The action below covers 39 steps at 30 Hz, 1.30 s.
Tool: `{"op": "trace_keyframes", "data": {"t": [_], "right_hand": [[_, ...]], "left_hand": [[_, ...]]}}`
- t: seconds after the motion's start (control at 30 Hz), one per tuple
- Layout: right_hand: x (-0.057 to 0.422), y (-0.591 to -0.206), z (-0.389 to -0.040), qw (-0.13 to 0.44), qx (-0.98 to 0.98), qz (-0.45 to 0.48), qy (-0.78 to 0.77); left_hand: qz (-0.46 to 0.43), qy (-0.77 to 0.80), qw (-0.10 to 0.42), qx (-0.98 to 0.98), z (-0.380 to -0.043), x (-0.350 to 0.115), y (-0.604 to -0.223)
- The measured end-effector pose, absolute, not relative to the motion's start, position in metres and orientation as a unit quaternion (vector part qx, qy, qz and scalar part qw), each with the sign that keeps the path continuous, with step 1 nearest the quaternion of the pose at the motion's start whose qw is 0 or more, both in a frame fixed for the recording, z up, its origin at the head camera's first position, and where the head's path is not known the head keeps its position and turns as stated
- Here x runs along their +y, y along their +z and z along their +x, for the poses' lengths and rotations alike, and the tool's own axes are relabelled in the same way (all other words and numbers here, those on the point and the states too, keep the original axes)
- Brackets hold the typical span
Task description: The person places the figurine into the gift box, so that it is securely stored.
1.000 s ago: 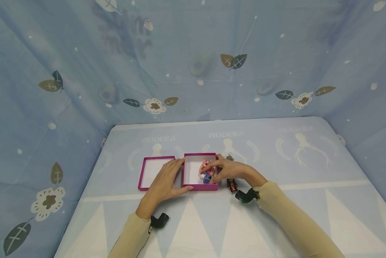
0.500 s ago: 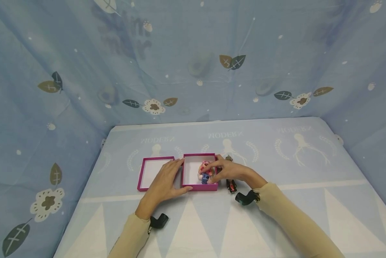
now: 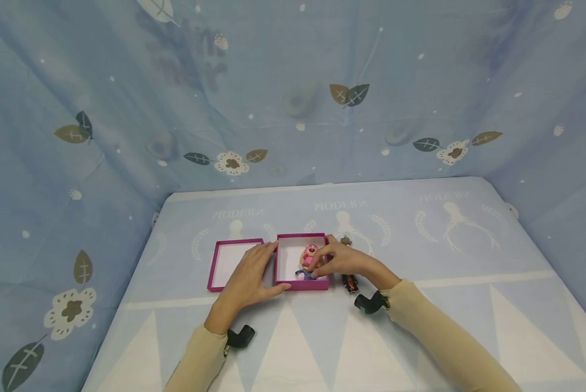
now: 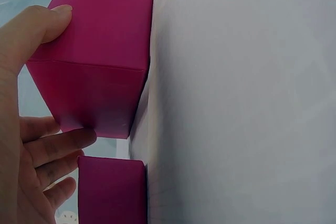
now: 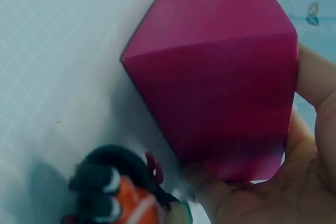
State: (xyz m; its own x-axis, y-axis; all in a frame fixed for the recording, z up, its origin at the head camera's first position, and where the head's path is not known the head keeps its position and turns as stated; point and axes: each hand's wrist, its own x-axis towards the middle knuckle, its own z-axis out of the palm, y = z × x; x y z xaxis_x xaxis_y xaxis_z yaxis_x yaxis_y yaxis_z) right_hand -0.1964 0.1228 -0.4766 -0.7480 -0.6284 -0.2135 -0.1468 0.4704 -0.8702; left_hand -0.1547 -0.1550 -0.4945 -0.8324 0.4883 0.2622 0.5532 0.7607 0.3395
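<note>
Bracing an open magenta box [image 3: 307, 285] with a white interior, a person's left hand [image 3: 250, 275] lies spread at its eight o'clock corner, thumb against the near wall and fingers along the left wall. The right hand [image 3: 342, 258] arches over the three o'clock wall, finger and thumb bent down inside the box. Their tips meet the toys there, but whether they pinch anything cannot be told. Inside the box, a pink bear figurine [image 3: 309, 256] sits toward two o'clock, and a small blue-and-white toy [image 3: 304, 274] lies at six o'clock by the near wall. Outside, a shallower magenta tray [image 3: 213, 265] rests just beside the box at nine o'clock. A dark toy figure with red-orange patches [image 3: 350, 283] lies near its four o'clock side, partly under the right hand, on the pale-blue patterned tablecloth [image 3: 469, 326].
</note>
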Motion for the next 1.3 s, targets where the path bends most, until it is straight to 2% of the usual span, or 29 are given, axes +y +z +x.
{"op": "trace_keyframes", "data": {"t": [0.23, 0.5, 1.3], "right_hand": [[0.1190, -0.4760, -0.1929, 0.241, 0.827, -0.260, -0.436], [0.1197, -0.4722, -0.1922, 0.246, 0.829, -0.261, -0.428], [0.1273, -0.4779, -0.1946, 0.236, 0.824, -0.263, -0.444]], "left_hand": [[-0.280, -0.205, 0.084, -0.934, -0.1549, -0.1559, -0.4967], [-0.275, -0.208, 0.071, -0.936, -0.1544, -0.1558, -0.4969], [-0.278, -0.208, 0.076, -0.935, -0.1550, -0.1565, -0.4952]]}}
